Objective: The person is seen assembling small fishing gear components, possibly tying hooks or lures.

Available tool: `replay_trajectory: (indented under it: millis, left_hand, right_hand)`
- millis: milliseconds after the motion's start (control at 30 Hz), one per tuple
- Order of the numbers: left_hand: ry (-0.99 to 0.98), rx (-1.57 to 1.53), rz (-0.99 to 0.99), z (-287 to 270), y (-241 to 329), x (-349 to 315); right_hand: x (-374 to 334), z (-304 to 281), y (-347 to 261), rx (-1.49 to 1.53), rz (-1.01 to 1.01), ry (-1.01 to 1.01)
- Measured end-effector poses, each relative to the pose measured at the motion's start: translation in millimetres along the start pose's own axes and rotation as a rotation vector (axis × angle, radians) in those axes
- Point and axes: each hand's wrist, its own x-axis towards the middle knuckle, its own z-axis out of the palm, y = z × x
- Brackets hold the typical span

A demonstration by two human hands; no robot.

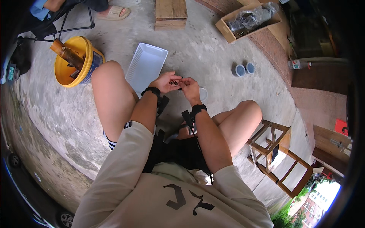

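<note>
Just right of a white plastic tray [146,66], my two hands meet above the concrete floor. My left hand [165,82] is turned palm up, fingers curled a little around several small dark pieces [173,82] lying in it. Over those fingers, my right hand [191,89] pinches with thumb and fingertips. What exactly sits in that pinch is too small and covered to make out. A pale round lid or shallow dish [204,94] lies on the floor beside my right wrist, partly hidden by it.
Two small round tubs [240,70] stand to the right. A yellow bucket [88,62] with a brown cylinder is left of my knee. Farther off are a wooden box [171,14], a cardboard box [227,33] and a person's slippered foot [116,13]. A wooden chair [283,180] is at right.
</note>
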Motion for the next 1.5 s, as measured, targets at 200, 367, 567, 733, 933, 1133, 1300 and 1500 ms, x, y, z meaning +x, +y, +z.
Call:
replay_trajectory:
  millis: [200, 367, 567, 733, 933, 1133, 1300, 1500]
  left_hand:
    - [-0.021, -0.034, 0.038, -5, 3, -3]
    - [-0.004, -0.014, 0.051, -4, 7, -9]
    - [-0.003, -0.040, 0.044, -11, -2, -8]
    - [-0.013, -0.066, 0.021, -20, -14, -7]
    - [0.061, 0.038, 0.027, -19, -21, -22]
    - [0.168, 0.139, 0.097, -35, -32, -29]
    - [0.169, 0.132, 0.134, -47, -42, -34]
    - [0.249, 0.092, 0.103, -53, -44, -41]
  right_hand:
    - [1, 3, -11, -0.236, -0.134, 0.054]
    - [4, 4, -14, -0.044, -0.038, 0.051]
    - [-4, 8, -18, -0.094, -0.117, -0.023]
    - [-16, 12, -19, -0.126, -0.219, -0.016]
    - [-10, 15, -1, -0.136, -0.106, 0.099]
    - [-5, 19, 45, -0.040, 0.209, 0.114]
    - [8, 26, 61, -0.020, 0.268, 0.112]
    - [34, 30, 62, 0.020, 0.265, 0.162]
